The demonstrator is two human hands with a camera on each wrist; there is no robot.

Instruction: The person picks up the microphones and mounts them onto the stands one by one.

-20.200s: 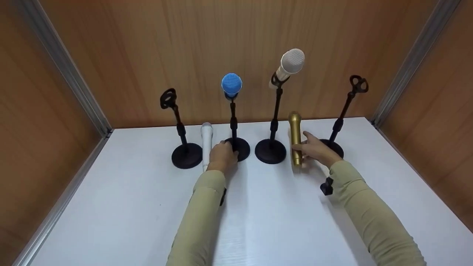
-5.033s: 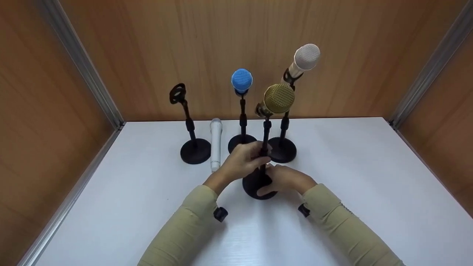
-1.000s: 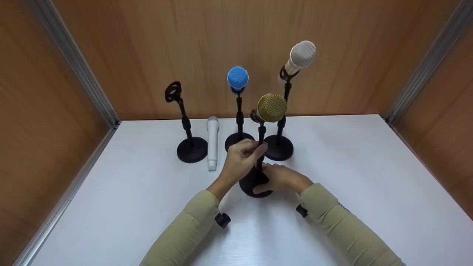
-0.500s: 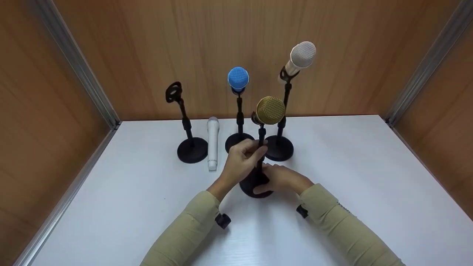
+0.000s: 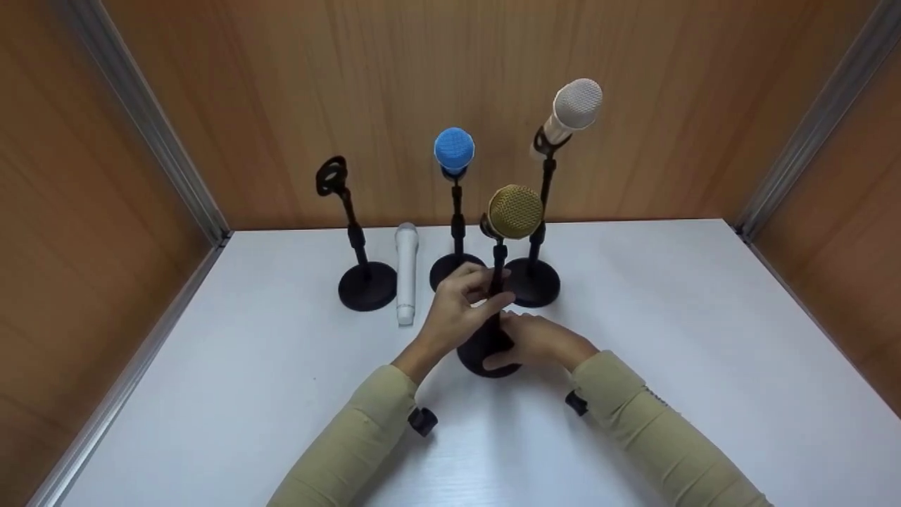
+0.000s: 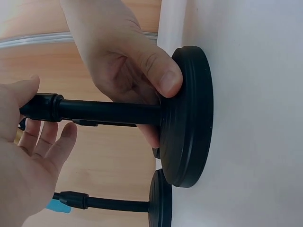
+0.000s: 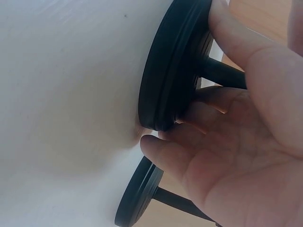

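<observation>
In the head view a gold microphone [image 5: 516,211] sits in the clip of a black microphone stand [image 5: 479,352], upright at the table's middle. My left hand [image 5: 454,313] holds the stand's pole, its thumb and fingers around the collar [image 6: 42,107] in the left wrist view. Lower down, my right hand [image 5: 545,339] grips the round base, with the thumb on its top face. The right wrist view shows the fingers at the rim of that base [image 7: 173,71]. Part of the pole is hidden behind the left fingers.
Behind stand a blue microphone [image 5: 454,149] and a white microphone [image 5: 577,105], each on its own black stand. Farther left, a stand with a bare clip [image 5: 331,176] stands beside a white microphone lying on the table [image 5: 406,274]. Wooden panels enclose the back and sides.
Since 20 seconds ago, the gold microphone has gone from the table into the right-hand stand's clip, and that stand has come to the middle. Lately its head has sunk slightly; the left thumb has shifted.
</observation>
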